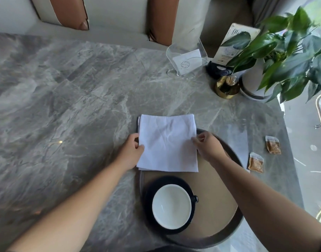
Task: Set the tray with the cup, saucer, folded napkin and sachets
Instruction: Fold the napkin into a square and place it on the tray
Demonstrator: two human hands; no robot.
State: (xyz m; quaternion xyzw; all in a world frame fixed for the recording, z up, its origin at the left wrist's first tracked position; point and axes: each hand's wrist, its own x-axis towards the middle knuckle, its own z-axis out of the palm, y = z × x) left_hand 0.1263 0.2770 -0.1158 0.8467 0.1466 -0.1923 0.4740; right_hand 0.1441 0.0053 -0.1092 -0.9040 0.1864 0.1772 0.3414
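A white napkin [168, 142], folded into a square, lies partly over the far rim of a round dark-rimmed tray [217, 211] with a tan floor. My left hand [131, 151] pinches its left edge and my right hand [208, 145] pinches its right edge. On the near part of the tray a white-lined cup [171, 206] with a dark handle sits on a black saucer [150, 190]. Two brown sachets lie on the table right of the tray: one nearer [256, 162], one farther [273, 144].
The grey marble table [65, 106] stretches left and back. At the back right stand a clear acrylic card holder [186, 60], a gold toothpick pot [227, 87], a menu stand [228, 50] and a potted plant [287, 57]. Cushioned seating runs behind the table.
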